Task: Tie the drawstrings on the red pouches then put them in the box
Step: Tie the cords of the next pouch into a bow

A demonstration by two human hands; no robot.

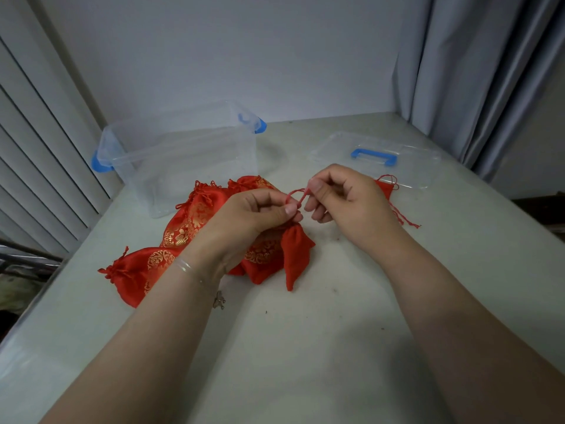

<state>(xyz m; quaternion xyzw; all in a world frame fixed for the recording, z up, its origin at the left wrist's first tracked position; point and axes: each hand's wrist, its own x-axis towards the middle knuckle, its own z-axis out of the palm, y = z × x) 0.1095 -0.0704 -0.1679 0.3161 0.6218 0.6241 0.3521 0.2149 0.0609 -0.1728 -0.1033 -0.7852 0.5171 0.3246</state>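
A plain red pouch hangs just above the table from its red drawstring. My left hand pinches the gathered neck and string, and my right hand pinches a loop of the same string between thumb and forefinger. Several red pouches with gold patterns lie in a heap under and left of my left hand; one lies nearer the left table edge. Another red pouch with loose strings peeks out behind my right hand. The clear plastic box with blue latches stands open at the back left.
The box's clear lid with a blue handle lies flat at the back right. Grey curtains hang at the right, a slatted panel at the left. The white table runs toward me between my forearms.
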